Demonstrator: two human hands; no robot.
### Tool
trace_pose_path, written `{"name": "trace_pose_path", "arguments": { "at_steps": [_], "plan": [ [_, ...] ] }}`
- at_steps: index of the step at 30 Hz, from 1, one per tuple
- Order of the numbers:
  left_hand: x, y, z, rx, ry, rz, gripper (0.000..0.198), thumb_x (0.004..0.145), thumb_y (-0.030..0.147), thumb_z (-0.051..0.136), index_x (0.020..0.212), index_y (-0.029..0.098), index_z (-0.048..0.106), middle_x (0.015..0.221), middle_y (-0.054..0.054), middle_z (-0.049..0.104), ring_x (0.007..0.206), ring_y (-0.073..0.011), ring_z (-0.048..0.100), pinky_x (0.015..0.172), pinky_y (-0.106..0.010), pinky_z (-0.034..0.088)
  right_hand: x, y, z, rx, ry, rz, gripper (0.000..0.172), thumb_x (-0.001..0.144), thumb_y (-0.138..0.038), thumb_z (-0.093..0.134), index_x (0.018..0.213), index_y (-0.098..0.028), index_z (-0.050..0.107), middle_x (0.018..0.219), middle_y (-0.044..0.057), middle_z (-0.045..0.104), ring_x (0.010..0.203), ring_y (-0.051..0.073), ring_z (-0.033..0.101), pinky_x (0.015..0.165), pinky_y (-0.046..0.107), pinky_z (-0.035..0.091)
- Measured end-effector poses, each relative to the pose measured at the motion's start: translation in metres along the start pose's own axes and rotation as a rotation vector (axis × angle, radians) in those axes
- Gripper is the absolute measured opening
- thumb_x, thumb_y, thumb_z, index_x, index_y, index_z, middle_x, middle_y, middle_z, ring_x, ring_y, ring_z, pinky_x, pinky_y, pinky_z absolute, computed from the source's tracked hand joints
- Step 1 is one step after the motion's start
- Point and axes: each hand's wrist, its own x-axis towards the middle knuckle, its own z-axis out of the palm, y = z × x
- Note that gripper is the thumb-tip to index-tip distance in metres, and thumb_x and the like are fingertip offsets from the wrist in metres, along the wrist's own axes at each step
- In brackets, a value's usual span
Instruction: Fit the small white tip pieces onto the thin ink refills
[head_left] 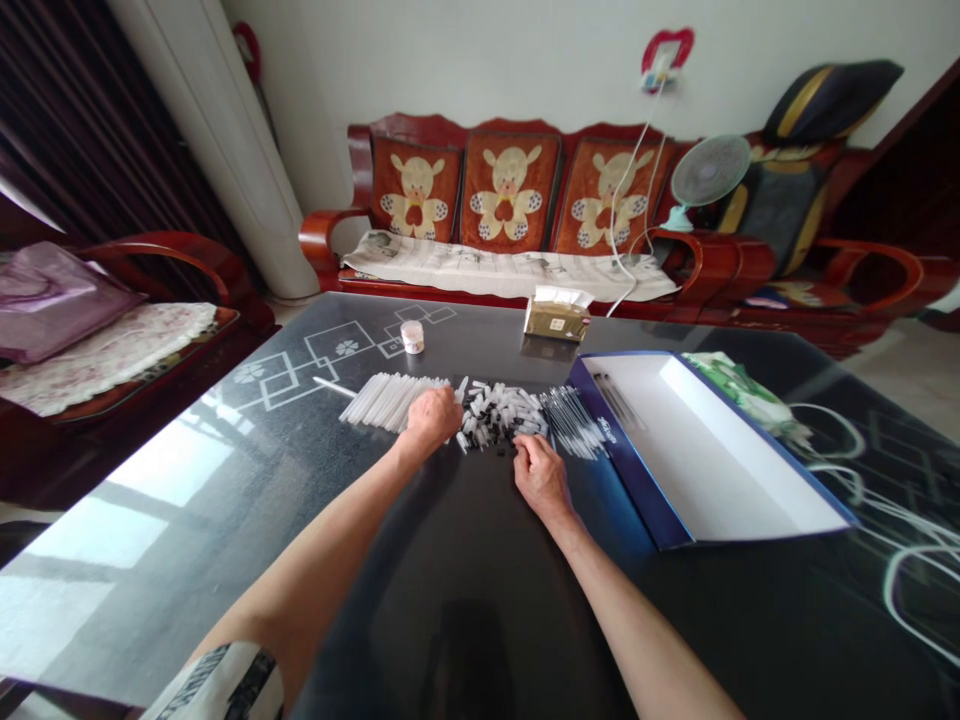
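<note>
My left hand (435, 414) is closed, fingers curled down, between a row of whitish translucent pen barrels (379, 398) and a heap of small black and clear pen parts (496, 408). What its fingers hold, if anything, is hidden. At the heap's near right edge, my right hand (541, 476) has its thumb and fingers pressed together beside small black pieces; I cannot make out what is in them. To the right of the heap lie several thin pen refills (574, 418) side by side. Several slim pens (621, 400) rest in the left end of a blue-sided box (637, 475) with a white inside.
The dark glossy table (420, 600) also bears a small round tub (412, 337) and a tissue box (556, 316). Right of the blue box are a green and white bag (739, 392) and white cables (911, 560). Beyond stands a wooden sofa (322, 235).
</note>
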Motion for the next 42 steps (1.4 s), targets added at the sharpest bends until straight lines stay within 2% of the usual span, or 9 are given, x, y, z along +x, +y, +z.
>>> {"name": "trace_pose_path", "arguments": {
  "at_steps": [4, 9, 12, 18, 22, 25, 30, 38, 42],
  "plan": [
    [-0.014, -0.005, 0.004, -0.225, 0.166, 0.146, 0.042, 0.092, 0.022, 0.037, 0.128, 0.015, 0.056, 0.09, -0.008, 0.072, 0.085, -0.017, 0.067, 0.084, -0.027, 0.048, 0.0, 0.0, 0.0, -0.002, -0.005, 0.001, 0.023, 0.084, -0.01, 0.043, 0.092, -0.021, 0.062, 0.09, 0.007, 0.067, 0.084, 0.02, 0.065, 0.078, 0.031, 0.05],
    [-0.026, -0.009, 0.023, -0.516, 0.19, 0.337, 0.04, 0.086, 0.014, 0.039, 0.119, 0.016, 0.062, 0.083, -0.002, 0.071, 0.075, -0.0114, 0.065, 0.075, -0.02, 0.048, 0.0, 0.0, 0.001, -0.027, 0.002, 0.003, 0.023, 0.085, -0.01, 0.042, 0.091, -0.021, 0.062, 0.089, 0.007, 0.066, 0.083, 0.02, 0.064, 0.076, 0.03, 0.05],
    [-0.031, -0.005, 0.035, -0.416, 0.278, 0.397, 0.039, 0.084, 0.015, 0.047, 0.121, 0.015, 0.059, 0.092, -0.005, 0.07, 0.083, -0.0138, 0.064, 0.078, -0.022, 0.047, 0.0, -0.001, 0.0, -0.025, 0.0, 0.004, 0.023, 0.084, -0.01, 0.042, 0.091, -0.02, 0.062, 0.09, 0.007, 0.067, 0.084, 0.02, 0.065, 0.078, 0.03, 0.05],
    [-0.047, 0.006, 0.043, -0.071, 0.348, 0.25, 0.032, 0.095, 0.045, 0.042, 0.104, 0.024, 0.065, 0.087, -0.007, 0.064, 0.086, -0.0206, 0.06, 0.069, -0.027, 0.044, 0.0, -0.001, 0.0, -0.034, -0.02, 0.011, 0.024, 0.084, -0.01, 0.042, 0.092, -0.021, 0.062, 0.09, 0.007, 0.067, 0.084, 0.02, 0.064, 0.078, 0.031, 0.05],
    [-0.047, 0.007, 0.052, -0.008, 0.45, 0.413, 0.031, 0.095, 0.039, 0.042, 0.094, 0.021, 0.068, 0.101, -0.01, 0.062, 0.096, -0.024, 0.056, 0.082, -0.035, 0.044, 0.001, 0.001, 0.0, -0.031, -0.024, 0.002, 0.025, 0.084, -0.009, 0.042, 0.093, -0.019, 0.063, 0.09, 0.008, 0.066, 0.085, 0.02, 0.064, 0.079, 0.031, 0.05],
    [-0.042, 0.009, 0.069, -0.059, 0.537, 0.557, 0.028, 0.096, 0.023, 0.039, 0.106, 0.017, 0.064, 0.114, -0.011, 0.06, 0.096, -0.0203, 0.056, 0.086, -0.032, 0.045, 0.0, 0.003, 0.001, -0.039, -0.019, -0.002, 0.025, 0.083, -0.009, 0.042, 0.092, -0.019, 0.063, 0.089, 0.008, 0.067, 0.085, 0.02, 0.065, 0.08, 0.031, 0.05],
    [-0.035, 0.015, 0.09, -0.035, 0.579, 0.648, 0.04, 0.094, 0.015, 0.038, 0.131, 0.02, 0.051, 0.094, -0.007, 0.063, 0.082, -0.0195, 0.056, 0.076, -0.031, 0.046, 0.001, 0.004, 0.003, -0.065, 0.009, -0.013, 0.024, 0.082, -0.008, 0.042, 0.09, -0.018, 0.064, 0.089, 0.008, 0.068, 0.084, 0.02, 0.065, 0.079, 0.031, 0.051],
    [-0.029, 0.015, 0.087, -0.046, 0.653, 0.613, 0.029, 0.097, 0.036, 0.041, 0.111, 0.027, 0.065, 0.076, -0.004, 0.058, 0.075, -0.0192, 0.054, 0.069, -0.031, 0.042, 0.0, 0.003, -0.001, -0.025, 0.159, -0.063, 0.02, 0.087, -0.015, 0.045, 0.092, -0.019, 0.063, 0.085, 0.006, 0.066, 0.08, 0.017, 0.063, 0.076, 0.029, 0.051],
    [-0.028, 0.014, 0.087, -0.084, 0.673, 0.616, 0.029, 0.097, 0.032, 0.04, 0.106, 0.024, 0.066, 0.079, -0.005, 0.059, 0.077, -0.0195, 0.052, 0.071, -0.031, 0.041, 0.008, 0.012, -0.021, -0.141, 0.283, 0.045, 0.02, 0.085, -0.018, 0.047, 0.092, -0.017, 0.065, 0.089, 0.008, 0.065, 0.08, 0.017, 0.061, 0.075, 0.029, 0.05]
  ]
}}
